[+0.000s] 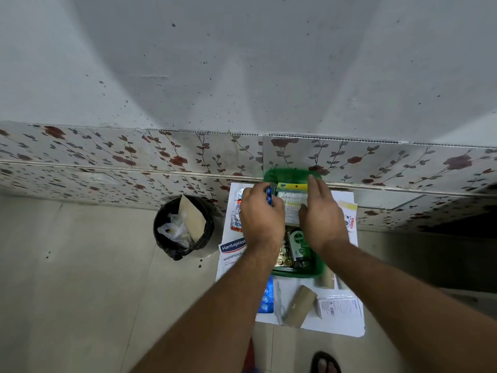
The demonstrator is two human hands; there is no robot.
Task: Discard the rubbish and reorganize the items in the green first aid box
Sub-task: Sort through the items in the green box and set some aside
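Observation:
The green first aid box (317, 269) stands open on a white board (347, 325), close to the wall. Inside lie a clear packet with a yellow top (292, 196), a green Dettol bottle (299, 244) and a gold blister strip (283, 257). My left hand (262, 215) hovers over the box's left side and pinches a small blue item (269, 197). My right hand (321, 216) rests with straight fingers on the packet's right side. Both hands hide much of the box's contents.
A black bin (183, 227) holding cardboard and plastic bags stands left of the board. On the board lie a Hansaplast pack (231, 251), a foil strip (236, 211), a blue blister pack (266, 297), a cardboard tube (300, 305) and a white box (339, 308).

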